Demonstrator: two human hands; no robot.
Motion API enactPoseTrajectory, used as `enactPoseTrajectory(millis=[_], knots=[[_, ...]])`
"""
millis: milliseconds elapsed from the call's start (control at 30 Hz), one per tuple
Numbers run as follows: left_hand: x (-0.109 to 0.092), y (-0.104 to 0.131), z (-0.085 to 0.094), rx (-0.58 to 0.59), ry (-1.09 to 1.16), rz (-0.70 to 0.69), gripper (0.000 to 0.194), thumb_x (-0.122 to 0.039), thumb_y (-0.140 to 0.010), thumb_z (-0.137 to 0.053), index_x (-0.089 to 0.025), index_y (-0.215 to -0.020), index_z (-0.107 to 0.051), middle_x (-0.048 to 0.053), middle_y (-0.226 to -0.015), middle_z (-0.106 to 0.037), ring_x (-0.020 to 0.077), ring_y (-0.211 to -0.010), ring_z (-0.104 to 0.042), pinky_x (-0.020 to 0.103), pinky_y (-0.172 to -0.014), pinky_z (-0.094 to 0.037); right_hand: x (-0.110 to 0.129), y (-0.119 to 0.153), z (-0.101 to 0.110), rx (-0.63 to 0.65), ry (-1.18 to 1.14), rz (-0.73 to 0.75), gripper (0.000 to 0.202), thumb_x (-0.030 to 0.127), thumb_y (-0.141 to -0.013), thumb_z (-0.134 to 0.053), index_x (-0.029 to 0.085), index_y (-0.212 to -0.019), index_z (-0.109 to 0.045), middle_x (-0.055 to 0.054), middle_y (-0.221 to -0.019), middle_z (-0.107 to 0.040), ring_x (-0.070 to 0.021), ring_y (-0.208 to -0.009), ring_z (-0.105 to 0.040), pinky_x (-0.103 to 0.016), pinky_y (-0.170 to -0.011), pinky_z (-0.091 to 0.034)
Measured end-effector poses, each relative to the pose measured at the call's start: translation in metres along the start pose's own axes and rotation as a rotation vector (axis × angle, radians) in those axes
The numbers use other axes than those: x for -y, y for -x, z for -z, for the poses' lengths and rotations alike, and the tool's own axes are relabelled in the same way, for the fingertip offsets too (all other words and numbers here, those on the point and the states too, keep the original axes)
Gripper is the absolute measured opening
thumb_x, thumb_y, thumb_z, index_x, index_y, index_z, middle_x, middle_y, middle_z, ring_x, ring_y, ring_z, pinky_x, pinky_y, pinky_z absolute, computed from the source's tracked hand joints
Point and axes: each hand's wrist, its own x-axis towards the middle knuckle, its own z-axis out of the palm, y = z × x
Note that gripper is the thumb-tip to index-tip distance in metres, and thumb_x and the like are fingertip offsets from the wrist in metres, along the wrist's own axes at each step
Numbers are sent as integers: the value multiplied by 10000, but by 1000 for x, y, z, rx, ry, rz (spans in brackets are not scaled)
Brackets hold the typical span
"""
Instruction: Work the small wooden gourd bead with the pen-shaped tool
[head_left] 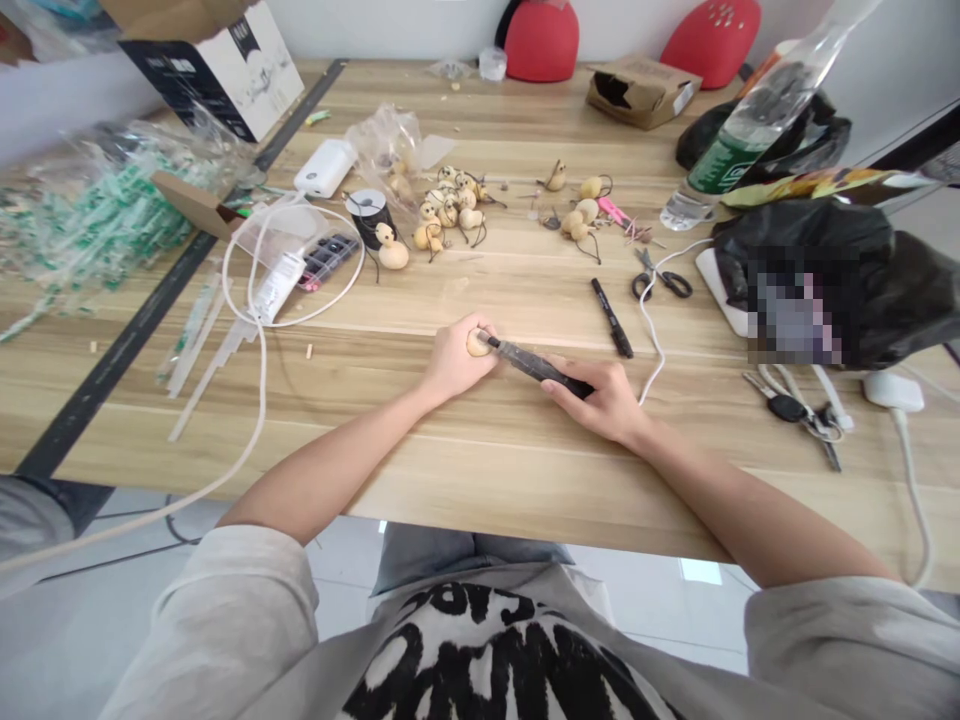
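Small pale-tan, rounded gourd-like piece (477, 343), head view: held over the wood-grain bench (465, 470), inward of its near edge, about midway between the side edges. The left hand (456, 364) has its fingers clamped around the piece; the right hand (596, 395) grips a black, pen-shaped tool (536, 366), tip at the piece, contact uncertain. On so curved a surface, the tip could skid into the left fingers.

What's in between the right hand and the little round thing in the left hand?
Just the dark tool that the right hand holds: it spans the gap, its tip at the pale round piece in the left hand. Nothing else visible stands between them.
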Motion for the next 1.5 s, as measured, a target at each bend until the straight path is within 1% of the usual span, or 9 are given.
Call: enactPoseTrajectory(millis=[133,333,467,567,767,867,1200,1400,1500], knots=[[1,0,0,2,-4,-3,128,-202,-621,-631,-170,-734,-580,-19,-691,-625,100,-602,-515,218,-597,-398,1,0,0,-7,4,5,381,361,-881,-541,143,-1163,-676,-71,-887,-740,-225,-809,-684,-302,-736,-536],[2,0,0,9,-4,-13,127,-198,-628,-631,-171,-742,-580,-21,-689,-621,99,-597,-509,220,-598,-398,1,0,1,11,2,14,370,374,-877,-548,158,-1143,-687,-68,-889,-740,-228,-818,-679,-303,-728,-535],[1,0,0,-17,-20,-1,140,-234,-634,-650,-170,-727,-568,-22,-692,-612,103,-620,-517,222,-616,-403,3,-1,0,-32,9,-26,380,363,-878,-541,137,-1146,-685,-57,-854,-739,-203,-734,-671,-288,-690,-527],[1,0,-1,-32,-29,-9,158,-250,-633,-661,-168,-725,-561,-28,-675,-591,101,-619,-513,219,-609,-394,3,-2,0,-46,0,-36,358,338,-871,-547,122,-1112,-700,-58,-897,-744,-185,-702,-664,-274,-678,-520],[1,0,-1,-11,9,-5,138,-227,-633,-648,-165,-732,-575,-20,-700,-619,101,-631,-531,213,-611,-400,1,-1,0,-37,1,-8,376,311,-865,-558,107,-1156,-679,-70,-899,-745,-186,-712,-662,-267,-671,-506],[2,0,-1,-15,11,-6,137,-223,-629,-651,-165,-728,-576,-23,-694,-619,98,-623,-528,211,-608,-401,0,-1,0,-31,10,-1,369,312,-871,-552,119,-1157,-681,-68,-881,-743,-190,-702,-662,-271,-660,-508],[1,0,-1,-5,21,-3,136,-215,-628,-652,-160,-728,-579,-19,-699,-622,92,-610,-515,207,-603,-400,-1,0,-1,-11,0,15,373,338,-882,-545,136,-1170,-673,-74,-894,-742,-225,-805,-684,-301,-725,-536],[2,0,0,2,29,-20,125,-184,-626,-634,-159,-738,-584,-27,-669,-605,87,-588,-503,203,-578,-381,-1,0,-1,-10,1,40,362,339,-875,-555,143,-1152,-683,-76,-894,-743,-221,-814,-692,-294,-739,-540],[2,0,0,-4,25,-9,132,-201,-625,-644,-158,-734,-583,-24,-681,-611,90,-599,-511,207,-586,-385,0,0,-1,-23,4,26,364,330,-878,-551,140,-1163,-676,-74,-907,-743,-222,-812,-693,-294,-732,-540]])
